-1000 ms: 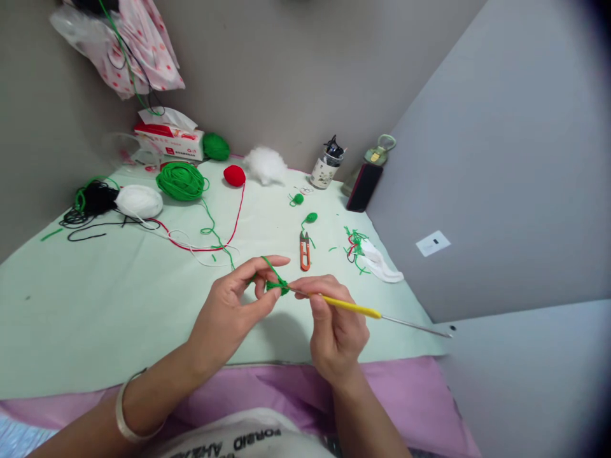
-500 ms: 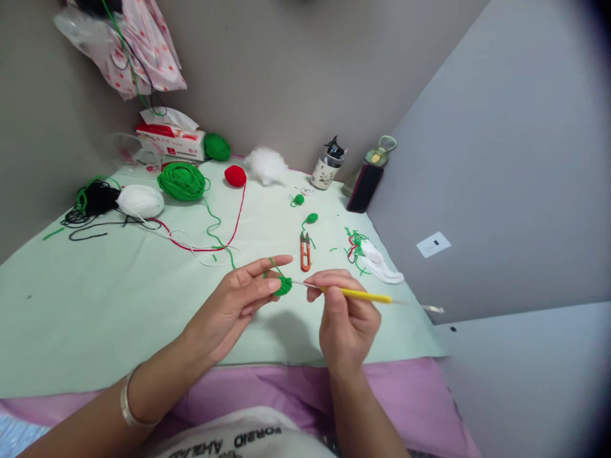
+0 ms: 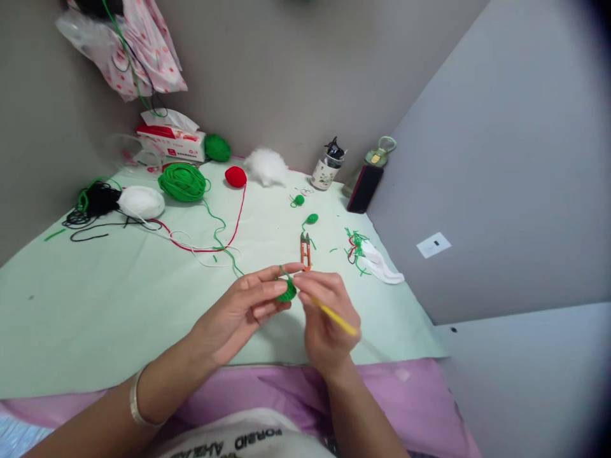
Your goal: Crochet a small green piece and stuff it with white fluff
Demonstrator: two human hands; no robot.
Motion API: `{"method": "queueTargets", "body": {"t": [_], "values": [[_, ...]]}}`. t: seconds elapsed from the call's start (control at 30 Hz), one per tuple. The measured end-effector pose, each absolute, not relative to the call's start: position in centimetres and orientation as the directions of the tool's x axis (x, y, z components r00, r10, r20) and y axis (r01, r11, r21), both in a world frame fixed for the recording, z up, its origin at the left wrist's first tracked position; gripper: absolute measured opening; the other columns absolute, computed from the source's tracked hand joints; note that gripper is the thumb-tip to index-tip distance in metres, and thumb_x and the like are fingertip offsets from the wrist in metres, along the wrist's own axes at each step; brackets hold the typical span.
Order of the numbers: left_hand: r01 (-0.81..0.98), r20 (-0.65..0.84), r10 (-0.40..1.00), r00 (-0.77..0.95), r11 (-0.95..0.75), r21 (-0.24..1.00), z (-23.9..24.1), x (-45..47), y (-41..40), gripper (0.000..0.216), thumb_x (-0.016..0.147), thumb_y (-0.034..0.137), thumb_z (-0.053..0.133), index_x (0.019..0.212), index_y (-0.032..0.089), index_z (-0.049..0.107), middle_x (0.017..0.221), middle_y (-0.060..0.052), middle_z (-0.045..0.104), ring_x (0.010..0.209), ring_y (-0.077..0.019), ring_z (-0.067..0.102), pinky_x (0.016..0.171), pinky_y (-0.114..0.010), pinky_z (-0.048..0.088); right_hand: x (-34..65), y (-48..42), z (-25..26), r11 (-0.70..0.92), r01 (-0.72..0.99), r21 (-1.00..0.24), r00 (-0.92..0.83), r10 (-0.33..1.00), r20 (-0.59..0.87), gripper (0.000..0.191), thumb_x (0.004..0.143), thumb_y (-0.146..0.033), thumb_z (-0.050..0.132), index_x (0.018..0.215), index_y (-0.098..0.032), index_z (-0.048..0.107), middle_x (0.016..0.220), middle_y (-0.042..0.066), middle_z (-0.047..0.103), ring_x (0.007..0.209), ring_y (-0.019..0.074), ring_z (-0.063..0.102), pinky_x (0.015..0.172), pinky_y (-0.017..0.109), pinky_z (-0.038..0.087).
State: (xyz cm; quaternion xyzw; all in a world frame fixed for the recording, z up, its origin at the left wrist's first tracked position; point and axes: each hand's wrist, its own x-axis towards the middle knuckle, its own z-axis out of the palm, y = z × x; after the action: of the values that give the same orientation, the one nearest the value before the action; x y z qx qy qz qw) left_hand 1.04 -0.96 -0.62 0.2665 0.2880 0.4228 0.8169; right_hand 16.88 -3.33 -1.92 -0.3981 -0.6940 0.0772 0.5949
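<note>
Between the thumb and fingers of my left hand (image 3: 248, 302) is a small round green crochet piece (image 3: 287, 292). Green yarn (image 3: 220, 238) runs to that hand from the large green yarn ball (image 3: 182, 182). My right hand (image 3: 331, 318) is closed round a crochet hook (image 3: 338, 317) with a yellow handle, tilted down to the right. Its fingertips are right beside the green piece and hide the hook's working tip. Just beyond my hands lie orange thread snips (image 3: 305, 251), partly covered by my left index finger.
Small green crocheted pieces (image 3: 312, 219) lie behind the snips. Yarn scraps (image 3: 356, 245) and white cloth (image 3: 382, 264) are at right. Further back are white stuffing (image 3: 266, 167), a red yarn ball (image 3: 235, 177), a pen cup (image 3: 327, 168), a phone (image 3: 365, 189) and a tissue box (image 3: 172, 141).
My right hand has moved left, close against the green piece, and the hook's handle has swung to point more downward. My left hand has shifted slightly right.
</note>
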Motion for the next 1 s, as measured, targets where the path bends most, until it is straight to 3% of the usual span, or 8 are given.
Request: {"method": "queueTargets", "body": {"t": [0.1,0.17,0.27,0.33,0.5,0.8,1.0], "values": [[-0.543,-0.236,0.865,0.443,0.468,0.698,-0.3,0.8,-0.8,0.03,0.081,0.027,0.083,0.109,0.02,0.082,0.068,0.006,0.052,0.053,-0.0049,0.032,0.087,-0.027,0.051,16.9,-3.0,-1.4,0.556,0.148,-0.818,0.222,0.787,0.575,0.021,0.101,-0.022,0.056,0.099,-0.027,0.076,0.086,0.004,0.072,0.067,0.016,0.062,0.061,0.033,0.053],[-0.494,-0.191,0.9,0.392,0.381,0.781,-0.1,0.9,-1.0,0.032,0.08,0.027,0.083,0.112,0.024,0.082,0.078,0.003,0.062,0.063,-0.0085,0.046,0.083,-0.026,0.05,16.8,-2.9,-1.3,0.498,0.002,-0.867,0.196,0.85,0.489,0.02,0.101,-0.027,0.058,0.094,-0.025,0.077,0.085,0.004,0.072,0.068,0.0153,0.061,0.06,0.031,0.051],[-0.402,-0.104,0.919,0.381,0.266,0.876,-0.2,1.0,-1.3,0.034,0.084,0.03,0.081,0.118,0.03,0.08,0.095,-0.002,0.071,0.089,-0.0173,0.059,0.085,-0.028,0.048,16.8,-2.8,-1.3,0.47,0.016,-0.882,0.149,0.871,0.467,0.016,0.098,-0.029,0.064,0.093,-0.026,0.079,0.089,0.004,0.075,0.083,0.0184,0.066,0.07,0.033,0.053],[-0.35,-0.072,0.907,0.415,0.232,0.908,-0.5,0.8,-1.4,0.035,0.088,0.033,0.077,0.123,0.032,0.077,0.1,-0.003,0.072,0.098,-0.0201,0.06,0.09,-0.03,0.046,17.0,-2.7,-1.5,0.429,0.007,-0.903,0.18,0.888,0.423,0.016,0.098,-0.03,0.065,0.094,-0.026,0.079,0.089,0.004,0.075,0.083,0.0178,0.066,0.072,0.032,0.053],[-0.314,-0.076,0.901,0.428,0.227,0.922,-0.9,0.2,-1.3,0.036,0.087,0.035,0.077,0.123,0.032,0.077,0.096,-0.001,0.062,0.094,-0.0186,0.056,0.086,-0.028,0.045,17.4,-2.4,-1.5,0.332,-0.174,-0.927,0.176,0.937,0.303,0.019,0.097,-0.035,0.065,0.089,-0.023,0.077,0.084,0.002,0.071,0.071,0.0129,0.061,0.067,0.027,0.052],[-0.275,-0.064,0.93,0.361,0.172,0.946,-0.3,0.4,-1.6,0.04,0.083,0.025,0.079,0.122,0.029,0.076,0.092,0.0,0.059,0.09,-0.0177,0.057,0.083,-0.03,0.048,17.4,-2.5,-1.2,0.328,-0.124,-0.936,0.142,0.94,0.31,0.025,0.099,-0.04,0.061,0.087,-0.021,0.071,0.08,0.003,0.07,0.073,0.0161,0.063,0.068,0.031,0.052],[-0.203,-0.028,0.938,0.346,0.105,0.974,-0.3,0.2,-1.8,0.037,0.086,0.023,0.076,0.122,0.031,0.075,0.093,0.001,0.06,0.093,-0.0168,0.06,0.09,-0.029,0.048,17.8,-2.8,-1.1,0.368,-0.06,-0.928,0.088,0.928,0.363,0.024,0.102,-0.038,0.056,0.091,-0.023,0.072,0.085,0.004,0.073,0.077,0.0172,0.066,0.071,0.032,0.053]]}}
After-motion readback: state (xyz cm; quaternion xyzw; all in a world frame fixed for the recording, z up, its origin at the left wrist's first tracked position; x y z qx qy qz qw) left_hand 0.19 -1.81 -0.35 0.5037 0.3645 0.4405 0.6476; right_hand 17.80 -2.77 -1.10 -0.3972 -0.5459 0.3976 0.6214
